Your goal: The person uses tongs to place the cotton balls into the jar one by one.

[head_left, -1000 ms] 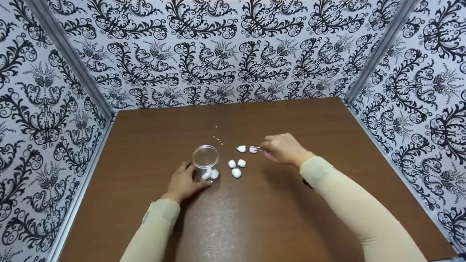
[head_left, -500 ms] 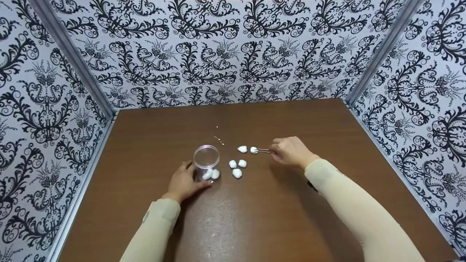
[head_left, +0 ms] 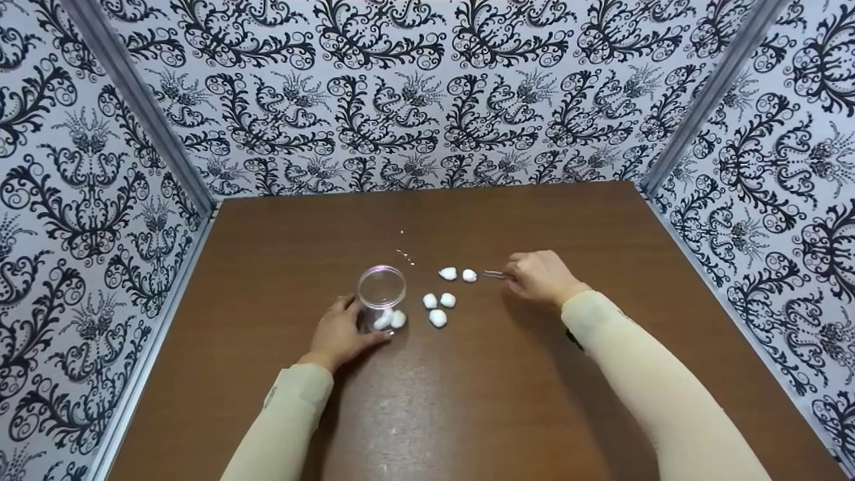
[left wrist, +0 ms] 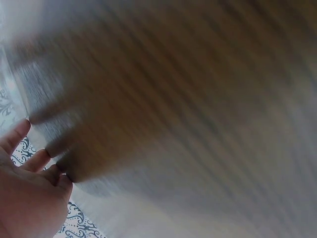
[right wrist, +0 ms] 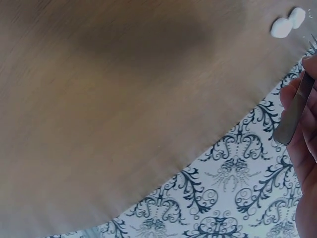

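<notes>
My left hand [head_left: 337, 335] rests on the table and holds a clear round jar [head_left: 382, 306], fingers behind it and thumb along its front. Two white cotton balls [head_left: 398, 319] show through the jar's wall near the bottom. In the left wrist view the fingertips [left wrist: 30, 156] are seen beyond a blurred brown surface. My right hand [head_left: 542, 275] pinches metal tweezers [head_left: 494, 274], whose tips point left, just short of a cotton ball [head_left: 469, 275]. Another cotton ball [head_left: 448, 274] sits left of that one. In the right wrist view the tweezers' rounded end [right wrist: 287, 134] sticks out behind the fingers.
Three more cotton balls [head_left: 437, 318] form a small cluster right of the jar. Tiny pale specks [head_left: 405, 256] lie behind the jar on the brown table [head_left: 427, 414]. Patterned black-and-white walls [head_left: 414, 120] enclose the table at the back and sides.
The tweezers have drawn back to the right, from the left ball of the rear pair, over the right ball, and off it. The left hand and jar have stayed in place.
</notes>
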A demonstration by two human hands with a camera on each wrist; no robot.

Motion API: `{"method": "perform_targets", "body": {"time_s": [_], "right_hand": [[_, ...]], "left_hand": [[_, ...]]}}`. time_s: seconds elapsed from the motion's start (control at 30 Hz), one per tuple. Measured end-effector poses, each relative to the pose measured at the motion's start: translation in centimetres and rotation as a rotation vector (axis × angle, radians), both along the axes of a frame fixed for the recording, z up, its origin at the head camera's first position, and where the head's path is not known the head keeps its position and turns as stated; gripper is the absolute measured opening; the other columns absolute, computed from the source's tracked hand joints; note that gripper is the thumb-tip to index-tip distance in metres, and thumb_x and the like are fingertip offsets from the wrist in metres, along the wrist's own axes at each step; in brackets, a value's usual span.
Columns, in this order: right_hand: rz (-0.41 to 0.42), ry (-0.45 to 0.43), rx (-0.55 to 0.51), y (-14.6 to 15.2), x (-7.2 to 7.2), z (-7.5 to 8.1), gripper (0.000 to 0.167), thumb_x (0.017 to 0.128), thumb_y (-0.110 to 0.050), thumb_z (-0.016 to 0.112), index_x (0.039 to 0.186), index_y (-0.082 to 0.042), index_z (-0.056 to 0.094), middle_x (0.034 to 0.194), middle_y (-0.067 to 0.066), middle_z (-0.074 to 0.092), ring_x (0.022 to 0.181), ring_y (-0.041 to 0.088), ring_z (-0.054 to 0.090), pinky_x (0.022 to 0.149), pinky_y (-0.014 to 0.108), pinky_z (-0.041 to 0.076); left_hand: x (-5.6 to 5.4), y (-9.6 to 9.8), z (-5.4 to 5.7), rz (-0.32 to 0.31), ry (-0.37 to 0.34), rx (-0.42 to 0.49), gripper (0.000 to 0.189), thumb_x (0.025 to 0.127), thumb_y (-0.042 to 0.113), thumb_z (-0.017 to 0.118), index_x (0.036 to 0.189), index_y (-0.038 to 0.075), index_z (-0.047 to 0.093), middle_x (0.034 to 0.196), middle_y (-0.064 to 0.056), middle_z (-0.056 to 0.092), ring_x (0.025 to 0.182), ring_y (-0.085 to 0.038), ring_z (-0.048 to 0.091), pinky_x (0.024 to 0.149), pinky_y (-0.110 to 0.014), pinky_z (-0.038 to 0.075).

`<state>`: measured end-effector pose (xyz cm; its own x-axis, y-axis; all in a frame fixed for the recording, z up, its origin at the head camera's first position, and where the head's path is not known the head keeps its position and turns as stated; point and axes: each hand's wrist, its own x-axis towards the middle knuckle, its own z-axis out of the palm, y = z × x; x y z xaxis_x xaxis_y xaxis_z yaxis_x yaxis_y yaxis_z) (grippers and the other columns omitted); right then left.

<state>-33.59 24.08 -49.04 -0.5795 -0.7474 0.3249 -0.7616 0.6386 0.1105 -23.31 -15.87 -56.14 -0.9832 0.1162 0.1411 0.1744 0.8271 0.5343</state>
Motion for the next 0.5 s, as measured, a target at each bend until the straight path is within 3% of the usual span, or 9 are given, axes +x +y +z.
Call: {"method": "perform_targets", "body": {"time_s": [0.17,0.5], "right_hand": [[-0.048,-0.004,0.030,0.0,-0.4,-0.8,0.008,0.083,-0.017,0.074,0.081,-0.009,0.071,0.073,0.002,0.059,0.055,0.020,0.056,0.048,0.043,0.049],[-0.042,0.027,0.043,-0.5,-1.1,-1.5,0.007,0.087,-0.015,0.073,0.081,-0.011,0.072,0.074,0.002,0.061,0.057,0.021,0.059,0.050,0.043,0.050]], "left_hand": [[-0.2,0.0,-0.2,0.003,0.000,-0.009,0.091,0.068,0.058,0.085,0.139,0.009,0.058,0.142,-0.023,0.049,0.130,-0.044,0.045,0.105,-0.056,0.037],[-0.2,0.0,-0.2,0.005,-0.022,-0.026,0.092,0.069,0.060,0.083,0.140,0.008,0.056,0.144,-0.023,0.047,0.137,-0.044,0.037,0.109,-0.055,0.033]]}}
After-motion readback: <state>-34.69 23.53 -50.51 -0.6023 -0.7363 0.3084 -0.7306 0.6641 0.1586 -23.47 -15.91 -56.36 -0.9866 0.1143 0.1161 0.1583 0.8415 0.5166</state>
